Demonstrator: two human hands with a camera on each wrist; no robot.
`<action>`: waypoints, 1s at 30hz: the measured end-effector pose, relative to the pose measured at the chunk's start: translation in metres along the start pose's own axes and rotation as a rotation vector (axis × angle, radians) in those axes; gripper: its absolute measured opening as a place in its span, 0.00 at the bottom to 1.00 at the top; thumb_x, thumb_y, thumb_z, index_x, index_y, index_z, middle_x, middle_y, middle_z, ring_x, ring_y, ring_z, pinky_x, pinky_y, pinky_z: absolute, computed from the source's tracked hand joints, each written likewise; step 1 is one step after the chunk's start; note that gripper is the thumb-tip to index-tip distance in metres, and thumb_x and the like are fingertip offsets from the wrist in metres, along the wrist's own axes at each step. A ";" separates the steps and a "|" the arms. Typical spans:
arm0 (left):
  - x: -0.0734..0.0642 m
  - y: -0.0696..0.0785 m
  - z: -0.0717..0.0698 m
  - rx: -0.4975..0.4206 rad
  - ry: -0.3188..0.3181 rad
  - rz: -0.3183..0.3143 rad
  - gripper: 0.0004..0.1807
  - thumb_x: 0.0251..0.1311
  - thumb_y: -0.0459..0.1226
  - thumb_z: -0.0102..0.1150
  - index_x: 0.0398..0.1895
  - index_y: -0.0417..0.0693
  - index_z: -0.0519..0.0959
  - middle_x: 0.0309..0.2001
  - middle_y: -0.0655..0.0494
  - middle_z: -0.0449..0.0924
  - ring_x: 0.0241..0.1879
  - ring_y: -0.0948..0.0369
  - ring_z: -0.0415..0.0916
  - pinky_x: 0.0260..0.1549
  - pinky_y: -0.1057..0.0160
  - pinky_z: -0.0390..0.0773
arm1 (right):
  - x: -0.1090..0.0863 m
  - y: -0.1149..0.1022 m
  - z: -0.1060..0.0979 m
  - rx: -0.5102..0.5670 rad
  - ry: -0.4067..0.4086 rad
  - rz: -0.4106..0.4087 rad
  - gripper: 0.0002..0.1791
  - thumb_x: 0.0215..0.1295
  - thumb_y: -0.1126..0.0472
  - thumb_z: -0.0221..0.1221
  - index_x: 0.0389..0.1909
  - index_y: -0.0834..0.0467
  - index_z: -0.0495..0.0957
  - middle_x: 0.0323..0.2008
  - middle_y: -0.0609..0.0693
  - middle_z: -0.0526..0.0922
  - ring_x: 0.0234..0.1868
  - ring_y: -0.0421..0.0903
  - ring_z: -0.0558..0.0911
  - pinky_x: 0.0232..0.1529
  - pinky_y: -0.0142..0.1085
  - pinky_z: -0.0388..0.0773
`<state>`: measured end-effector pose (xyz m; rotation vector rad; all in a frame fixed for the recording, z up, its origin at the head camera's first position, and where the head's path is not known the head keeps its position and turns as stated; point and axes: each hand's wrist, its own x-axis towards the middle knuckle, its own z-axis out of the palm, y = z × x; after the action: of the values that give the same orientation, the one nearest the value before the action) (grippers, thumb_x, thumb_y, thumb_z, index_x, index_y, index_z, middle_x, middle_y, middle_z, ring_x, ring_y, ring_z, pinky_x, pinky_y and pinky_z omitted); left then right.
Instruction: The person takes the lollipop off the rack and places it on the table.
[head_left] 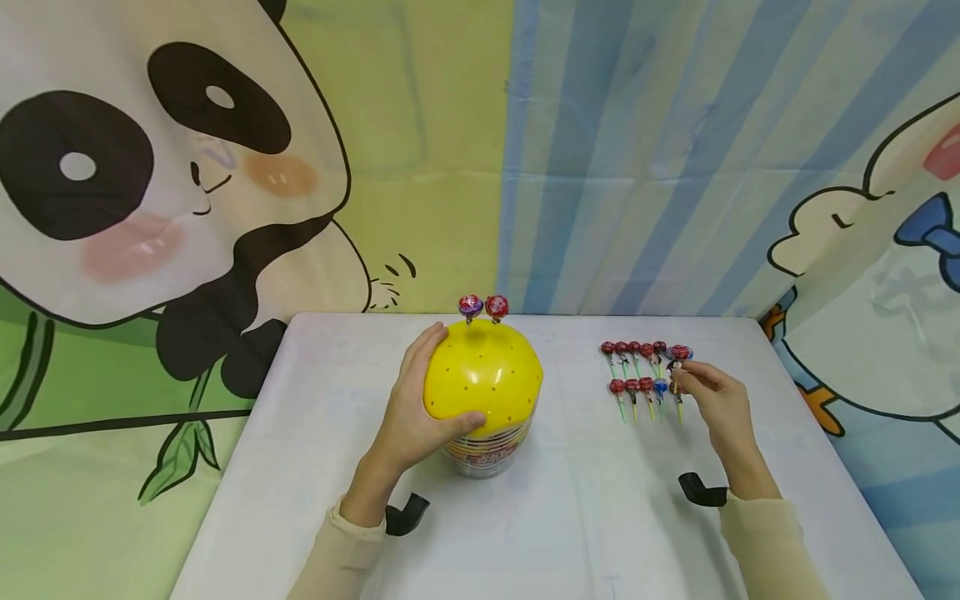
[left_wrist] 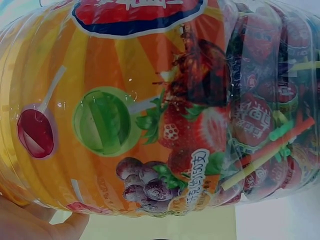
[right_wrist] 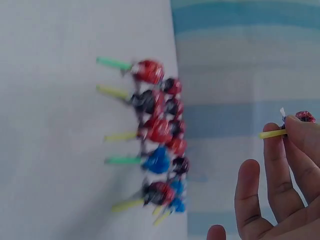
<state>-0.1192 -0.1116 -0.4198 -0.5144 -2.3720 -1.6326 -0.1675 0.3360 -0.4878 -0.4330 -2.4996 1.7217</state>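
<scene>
My left hand (head_left: 416, 408) grips the side of a round yellow lid (head_left: 480, 375), its thumb across the front. The lid is domed and dotted with small holes, and sits on a clear ribbed jar (head_left: 487, 457). In the left wrist view the jar (left_wrist: 120, 170) has an orange label with fruit, and wrapped lollipops show inside. A purple lollipop (head_left: 470, 307) and a red lollipop (head_left: 497, 307) stand upright in the lid's far side. To the right, my right hand (head_left: 720, 404) pinches a lollipop (right_wrist: 304, 117) with a yellow stick (right_wrist: 273, 134) between thumb and fingers.
Two rows of wrapped lollipops lie on the white table (head_left: 577, 517) at the right, among them a front-row red one (head_left: 617, 387) and a blue one (head_left: 660, 386). Behind the table hangs a printed cloth (head_left: 420, 167) with a panda and stripes.
</scene>
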 end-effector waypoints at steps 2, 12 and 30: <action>0.000 -0.001 0.000 0.001 0.003 0.005 0.55 0.46 0.55 0.77 0.77 0.66 0.56 0.77 0.68 0.49 0.67 0.56 0.63 0.58 0.45 0.74 | 0.004 0.008 -0.006 -0.035 0.012 0.035 0.33 0.67 0.41 0.62 0.62 0.61 0.77 0.39 0.36 0.84 0.46 0.47 0.79 0.59 0.57 0.67; 0.000 -0.001 0.001 0.001 0.006 0.005 0.55 0.46 0.55 0.77 0.77 0.67 0.56 0.77 0.66 0.49 0.67 0.56 0.63 0.58 0.45 0.75 | 0.021 0.048 -0.032 -0.238 -0.003 0.171 0.32 0.70 0.43 0.59 0.63 0.63 0.75 0.47 0.50 0.83 0.44 0.49 0.76 0.40 0.43 0.71; 0.000 -0.002 0.000 0.002 0.008 0.012 0.56 0.46 0.55 0.77 0.78 0.63 0.56 0.77 0.60 0.50 0.68 0.57 0.62 0.58 0.45 0.74 | 0.031 0.064 -0.032 -0.526 -0.043 0.178 0.24 0.71 0.49 0.59 0.54 0.66 0.79 0.55 0.68 0.78 0.58 0.70 0.69 0.56 0.78 0.46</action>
<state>-0.1200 -0.1121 -0.4217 -0.5202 -2.3602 -1.6239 -0.1779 0.3947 -0.5382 -0.6741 -3.0120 1.0972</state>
